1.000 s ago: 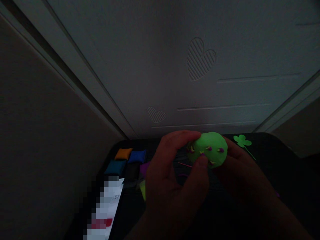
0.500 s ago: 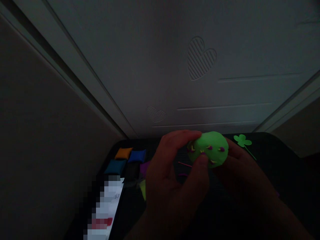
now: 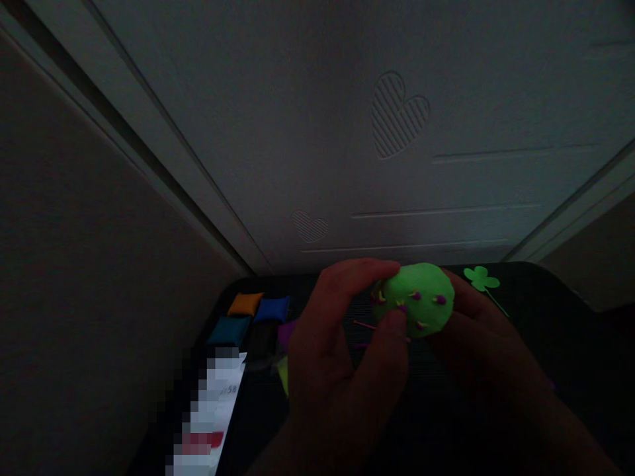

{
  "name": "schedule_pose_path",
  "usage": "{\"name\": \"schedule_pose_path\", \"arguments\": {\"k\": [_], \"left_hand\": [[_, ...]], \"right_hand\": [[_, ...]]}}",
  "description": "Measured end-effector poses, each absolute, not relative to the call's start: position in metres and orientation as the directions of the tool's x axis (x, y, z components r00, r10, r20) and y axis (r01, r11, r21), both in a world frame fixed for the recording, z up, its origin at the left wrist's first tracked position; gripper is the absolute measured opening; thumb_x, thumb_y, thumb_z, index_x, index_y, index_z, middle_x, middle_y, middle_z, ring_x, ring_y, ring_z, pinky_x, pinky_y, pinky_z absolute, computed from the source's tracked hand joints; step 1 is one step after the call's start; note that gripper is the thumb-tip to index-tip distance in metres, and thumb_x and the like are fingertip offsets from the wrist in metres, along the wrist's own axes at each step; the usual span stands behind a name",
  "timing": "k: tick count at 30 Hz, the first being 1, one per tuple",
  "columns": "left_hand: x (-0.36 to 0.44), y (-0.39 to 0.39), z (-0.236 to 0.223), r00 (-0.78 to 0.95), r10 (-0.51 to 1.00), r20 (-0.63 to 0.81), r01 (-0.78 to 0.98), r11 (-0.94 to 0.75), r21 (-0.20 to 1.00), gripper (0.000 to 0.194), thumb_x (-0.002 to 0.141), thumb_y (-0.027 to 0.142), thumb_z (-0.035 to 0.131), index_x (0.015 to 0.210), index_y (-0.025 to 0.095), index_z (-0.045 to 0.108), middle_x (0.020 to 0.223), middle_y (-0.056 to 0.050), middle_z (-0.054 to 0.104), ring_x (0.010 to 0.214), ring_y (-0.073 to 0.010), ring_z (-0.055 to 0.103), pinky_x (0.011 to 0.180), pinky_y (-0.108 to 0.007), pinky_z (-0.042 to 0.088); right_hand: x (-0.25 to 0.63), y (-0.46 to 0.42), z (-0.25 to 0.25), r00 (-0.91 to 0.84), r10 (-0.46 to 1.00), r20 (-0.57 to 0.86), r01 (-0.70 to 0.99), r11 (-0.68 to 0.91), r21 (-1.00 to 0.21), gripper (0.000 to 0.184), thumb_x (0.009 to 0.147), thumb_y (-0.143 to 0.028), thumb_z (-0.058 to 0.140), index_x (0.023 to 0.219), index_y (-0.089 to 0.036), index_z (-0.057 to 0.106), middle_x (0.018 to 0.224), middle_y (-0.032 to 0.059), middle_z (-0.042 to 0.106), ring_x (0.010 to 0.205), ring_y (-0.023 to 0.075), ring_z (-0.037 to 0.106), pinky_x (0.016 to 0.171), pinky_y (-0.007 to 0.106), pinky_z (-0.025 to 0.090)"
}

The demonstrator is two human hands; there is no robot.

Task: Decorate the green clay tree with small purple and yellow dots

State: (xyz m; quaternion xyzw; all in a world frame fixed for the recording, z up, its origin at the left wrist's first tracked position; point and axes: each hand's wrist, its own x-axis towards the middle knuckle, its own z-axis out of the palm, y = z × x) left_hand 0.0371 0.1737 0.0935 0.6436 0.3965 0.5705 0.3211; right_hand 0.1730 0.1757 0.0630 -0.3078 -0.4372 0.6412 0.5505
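Note:
A bright green rounded lump (image 3: 424, 284), which looks like modelling clay, is held up above the dark table. Small purple bits with yellow tips dot its near side. My left hand (image 3: 342, 350) grips it from the left, index finger on the top edge and thumb on the lower front. Behind and to the right, my right hand (image 3: 483, 330) supports the lump; most of its fingers are hidden by it. Below the lump, a thin pink stick (image 3: 364, 324) and a purple piece (image 3: 361, 346) lie on the table, partly covered by my left hand.
Orange (image 3: 246, 305), blue (image 3: 272, 309), teal (image 3: 229, 330), black (image 3: 262, 339) and purple (image 3: 286, 332) packets lie at left. A lit, partly blurred screen (image 3: 225, 403) is nearer. A green clover shape (image 3: 481, 279) on a stem lies back right. Behind stands a white panel (image 3: 317, 132) with hearts.
The green lump has turned and dropped slightly. My left thumb has slid a little left and down across its front, showing more of one purple bit. Both hands keep hold.

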Motion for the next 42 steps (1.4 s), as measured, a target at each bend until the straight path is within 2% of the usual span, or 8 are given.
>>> {"name": "schedule_pose_path", "arguments": {"k": [5,10,14,18,26,30,35,42], "left_hand": [[0.036,0.174,0.093,0.051,0.867,0.495,0.168,-0.496,0.852,0.028,0.074,0.011,0.052,0.098,0.023,0.057,0.093,-0.002,0.061,0.080,-0.0163,0.060,0.077,-0.033,0.049],[0.037,0.173,0.091,-0.017,0.864,0.503,0.130,-0.497,0.858,0.031,0.075,0.013,0.053,0.103,0.025,0.054,0.105,-0.003,0.057,0.094,-0.0197,0.056,0.080,-0.035,0.047],[0.036,0.172,0.089,-0.091,0.810,0.580,0.191,-0.557,0.808,0.019,0.073,0.012,0.056,0.089,0.022,0.057,0.106,-0.002,0.053,0.097,-0.0177,0.052,0.086,-0.034,0.044],[0.037,0.172,0.089,-0.065,0.775,0.628,0.287,-0.588,0.756,0.016,0.071,0.009,0.057,0.082,0.020,0.059,0.101,-0.001,0.053,0.098,-0.0165,0.049,0.085,-0.031,0.042],[0.051,0.171,0.095,-0.223,0.820,0.527,0.243,-0.477,0.845,0.009,0.071,0.011,0.057,0.071,0.019,0.059,0.094,-0.001,0.056,0.086,-0.0148,0.053,0.082,-0.033,0.044],[0.049,0.172,0.094,-0.207,0.824,0.528,0.229,-0.484,0.845,0.009,0.071,0.011,0.057,0.074,0.020,0.060,0.094,0.000,0.056,0.088,-0.0144,0.053,0.083,-0.031,0.044],[0.040,0.175,0.090,-0.080,0.799,0.595,0.303,-0.550,0.779,0.013,0.071,0.012,0.059,0.081,0.021,0.060,0.096,-0.001,0.056,0.090,-0.0148,0.053,0.081,-0.030,0.045],[0.039,0.175,0.090,-0.070,0.800,0.595,0.286,-0.556,0.781,0.014,0.071,0.011,0.058,0.081,0.021,0.059,0.097,-0.002,0.055,0.094,-0.0157,0.052,0.081,-0.030,0.045]], "right_hand": [[0.173,0.176,0.062,-0.186,0.977,0.101,-0.430,0.012,-0.903,0.017,0.080,-0.017,0.050,0.090,-0.027,0.058,0.090,-0.0019,0.062,0.075,0.0094,0.059,0.066,0.019,0.049],[0.173,0.175,0.061,-0.124,0.984,0.125,-0.420,0.062,-0.905,0.016,0.079,-0.015,0.051,0.089,-0.026,0.057,0.089,-0.0013,0.062,0.077,0.0104,0.059,0.067,0.020,0.049],[0.172,0.173,0.063,-0.023,0.989,0.146,-0.397,0.125,-0.909,0.016,0.079,-0.016,0.052,0.089,-0.028,0.056,0.092,-0.0031,0.061,0.079,0.0096,0.059,0.068,0.019,0.050],[0.171,0.172,0.065,0.057,0.981,0.183,-0.351,0.191,-0.917,0.022,0.076,-0.016,0.057,0.095,-0.028,0.055,0.090,-0.0043,0.061,0.080,0.0072,0.059,0.068,0.013,0.050],[0.170,0.169,0.062,0.120,0.972,0.200,-0.331,0.229,-0.915,0.027,0.076,-0.008,0.055,0.095,-0.028,0.056,0.092,-0.0050,0.061,0.079,0.0055,0.059,0.066,0.010,0.049],[0.170,0.168,0.063,0.129,0.968,0.217,-0.320,0.248,-0.914,0.026,0.076,-0.010,0.055,0.094,-0.028,0.056,0.092,-0.0057,0.061,0.077,0.0051,0.058,0.065,0.010,0.049],[0.169,0.169,0.064,0.120,0.968,0.221,-0.328,0.249,-0.911,0.025,0.076,-0.009,0.055,0.093,-0.028,0.055,0.092,-0.0057,0.061,0.080,0.0054,0.059,0.067,0.010,0.049],[0.168,0.169,0.067,0.119,0.966,0.231,-0.284,0.256,-0.924,0.024,0.076,-0.010,0.056,0.093,-0.027,0.055,0.092,-0.0052,0.062,0.078,0.0050,0.059,0.066,0.010,0.049]]}}
